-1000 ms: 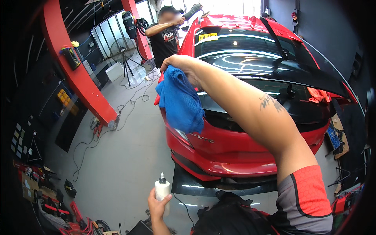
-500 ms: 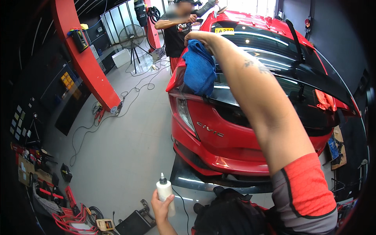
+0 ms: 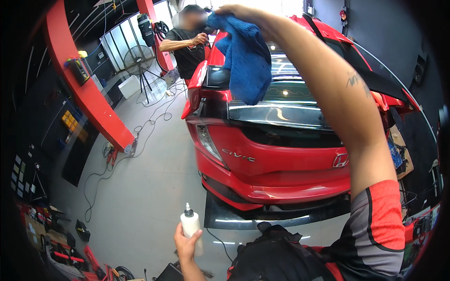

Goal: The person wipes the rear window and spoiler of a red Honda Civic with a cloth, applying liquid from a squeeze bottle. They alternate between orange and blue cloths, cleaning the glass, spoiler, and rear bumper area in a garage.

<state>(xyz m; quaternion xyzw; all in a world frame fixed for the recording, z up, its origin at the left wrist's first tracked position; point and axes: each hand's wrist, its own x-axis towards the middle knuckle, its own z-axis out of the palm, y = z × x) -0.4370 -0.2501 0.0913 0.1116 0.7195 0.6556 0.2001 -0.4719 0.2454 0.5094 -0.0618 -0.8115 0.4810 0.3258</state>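
Note:
My right arm reaches up and forward across the rear of a red car [image 3: 290,164]. At its end my right hand [image 3: 243,13] is closed on the top of a blue cloth [image 3: 248,61]. The cloth hangs down in front of the rear window and the left end of the black spoiler. Whether it touches the car I cannot tell. Low in the view, my left hand [image 3: 186,241] wraps round a white squeeze bottle [image 3: 191,225], upright, with a black collar and a pointed nozzle.
A co-worker [image 3: 185,47] in a dark shirt stands at the car's left side. Left of the car rise a red pillar [image 3: 89,89] and a fan on a stand [image 3: 139,61]. Cables [image 3: 154,122] trail over the grey floor. Tools and hoses [image 3: 89,255] crowd the lower left.
My right hand has lifted the blue cloth up and slightly right. The view has shifted, so the car sits more to the left. My left hand keeps hold of the bottle.

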